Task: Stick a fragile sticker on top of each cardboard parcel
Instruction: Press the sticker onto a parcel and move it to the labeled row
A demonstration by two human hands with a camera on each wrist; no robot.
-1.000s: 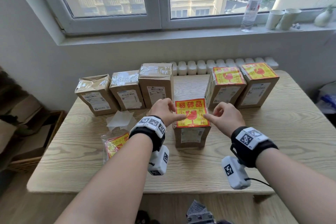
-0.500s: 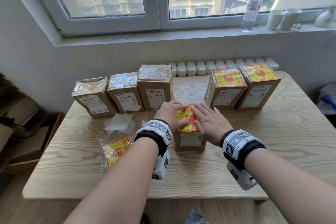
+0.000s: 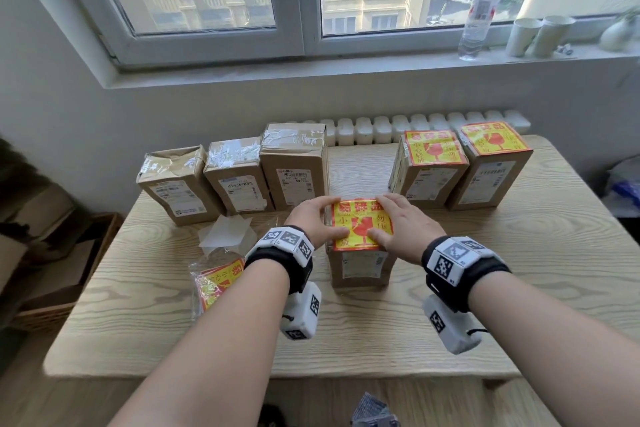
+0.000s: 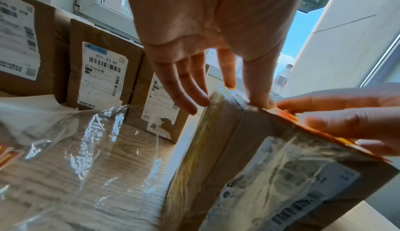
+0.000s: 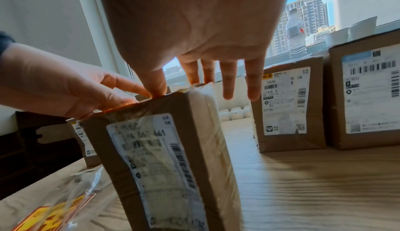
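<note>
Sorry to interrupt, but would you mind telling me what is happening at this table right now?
A person is labelling cardboard parcels. The left hand and right hand press a fragile sticker flat onto the middle parcel. Two parcels on the right already carry stickers; three on the left are bare. A bag of spare stickers lies on the table.

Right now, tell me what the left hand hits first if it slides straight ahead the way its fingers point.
Probably the tallest untagged parcel in the back row, directly beyond the left hand pressing the sticker. Depth is uncertain; it might slip past that parcel's right edge onto bare table.
</note>
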